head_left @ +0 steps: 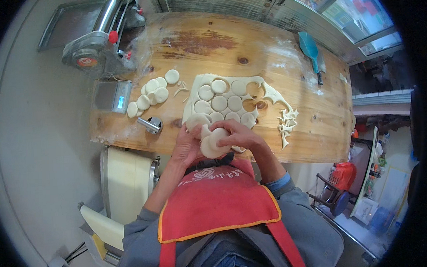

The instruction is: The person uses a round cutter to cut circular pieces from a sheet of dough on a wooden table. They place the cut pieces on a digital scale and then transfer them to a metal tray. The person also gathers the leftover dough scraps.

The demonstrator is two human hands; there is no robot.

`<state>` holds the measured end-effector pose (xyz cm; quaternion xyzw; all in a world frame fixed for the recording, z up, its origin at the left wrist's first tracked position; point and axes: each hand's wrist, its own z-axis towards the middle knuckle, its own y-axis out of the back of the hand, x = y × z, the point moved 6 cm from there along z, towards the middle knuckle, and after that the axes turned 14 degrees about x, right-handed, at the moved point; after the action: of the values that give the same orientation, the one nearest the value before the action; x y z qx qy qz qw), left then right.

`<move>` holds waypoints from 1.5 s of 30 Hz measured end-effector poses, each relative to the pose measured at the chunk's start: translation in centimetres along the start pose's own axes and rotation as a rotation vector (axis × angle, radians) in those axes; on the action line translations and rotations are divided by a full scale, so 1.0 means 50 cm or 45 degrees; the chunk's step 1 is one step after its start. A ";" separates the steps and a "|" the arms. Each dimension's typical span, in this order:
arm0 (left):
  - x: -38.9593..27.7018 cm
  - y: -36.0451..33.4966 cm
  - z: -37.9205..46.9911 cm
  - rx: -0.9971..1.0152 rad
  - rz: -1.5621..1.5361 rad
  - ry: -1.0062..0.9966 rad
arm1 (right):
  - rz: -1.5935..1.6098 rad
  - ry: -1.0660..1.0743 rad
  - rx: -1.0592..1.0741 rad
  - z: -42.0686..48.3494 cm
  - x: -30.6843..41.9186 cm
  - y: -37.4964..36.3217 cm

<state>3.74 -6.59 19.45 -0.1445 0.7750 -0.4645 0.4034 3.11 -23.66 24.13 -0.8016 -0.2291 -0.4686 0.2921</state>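
Note:
My left hand [186,145] grips some dough rounds [197,121] over the near edge of the table. Beside it, my right hand [240,134] is closed on a few overlapping dough rounds [214,144]. Beyond both hands lies a flat dough sheet [195,90], cut into circles. Several cut rounds still sit in the sheet, and there are round holes near its right side. Loose dough rounds [152,91] lie in an overlapping group to the left. A metal round cutter with a handle [152,125] rests nearer to me.
At the left stand a digital scale [110,96] with a lit display and a dough roller machine [94,49]. Dough scraps [287,124] lie to the right of the sheet. A teal scoop [308,47] lies at the far right beside a dark-handled tool [320,76].

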 end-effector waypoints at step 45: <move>-0.293 0.030 -0.054 -0.650 2.141 -0.891 | 0.165 -0.064 0.116 0.034 -0.064 -0.062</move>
<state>11.16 4.61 26.04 0.2465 0.5384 0.2320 0.7717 0.71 -20.56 21.41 -0.8122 -0.2051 -0.4175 0.3520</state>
